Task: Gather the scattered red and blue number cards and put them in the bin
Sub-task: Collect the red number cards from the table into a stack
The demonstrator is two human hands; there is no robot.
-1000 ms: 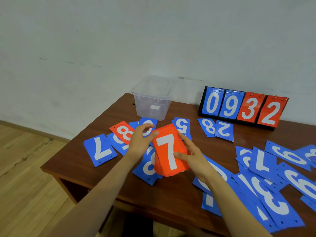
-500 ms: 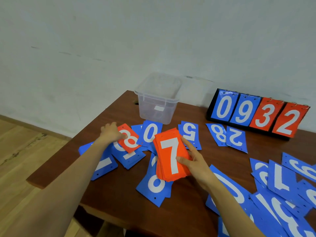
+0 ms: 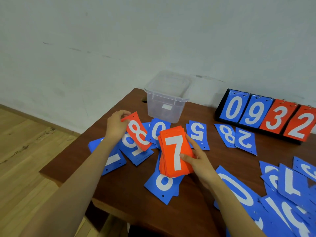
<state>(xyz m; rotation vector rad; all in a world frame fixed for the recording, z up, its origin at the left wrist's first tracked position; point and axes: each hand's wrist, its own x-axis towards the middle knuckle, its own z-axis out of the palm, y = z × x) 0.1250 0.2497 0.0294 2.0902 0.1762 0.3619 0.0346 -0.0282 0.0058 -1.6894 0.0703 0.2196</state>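
Note:
My right hand point(image 3: 196, 159) holds a stack of red cards point(image 3: 174, 154) with a white 7 on top, just above the table. My left hand point(image 3: 116, 125) grips the far end of a single red 8 card point(image 3: 138, 132) and lifts it off the blue cards lying left of the stack. Blue number cards lie scattered around: a 0 point(image 3: 159, 129), a 5 point(image 3: 197, 132), an 8 point(image 3: 225, 135), a 2 point(image 3: 245, 141) and a heap at the right point(image 3: 290, 194). The clear plastic bin point(image 3: 166, 100) stands at the table's back, beyond both hands.
A black flip scoreboard point(image 3: 266, 117) showing 0 9 3 2 stands at the back right. The brown table point(image 3: 119, 190) ends near my left arm, with wooden floor point(image 3: 25, 159) below. A pale wall rises behind the bin.
My left hand left the red stack, reached left to the red 8 card and has taken hold of it, tilting it up. My right hand kept the stack nearly still.

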